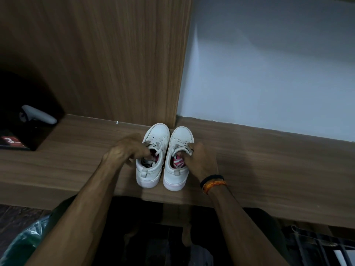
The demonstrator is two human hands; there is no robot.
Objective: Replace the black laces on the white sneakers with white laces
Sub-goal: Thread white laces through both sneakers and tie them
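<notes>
Two white sneakers stand side by side on a wooden ledge [76, 154], toes toward the wall. Both carry white laces. My left hand [127, 148] grips the opening of the left sneaker [151, 156], fingers curled into its collar near the tongue. My right hand [199, 156] grips the opening of the right sneaker [177, 158], thumb and fingers curled over its right collar edge. Pink insoles show inside both shoes. No black laces are in sight.
A wooden panel [115, 64] rises behind the shoes, with a pale wall [269, 73] to its right. A dark box [21, 131] with a grey controller [38, 114] on it sits at the far left. A green plastic bag [25, 240] lies below the ledge.
</notes>
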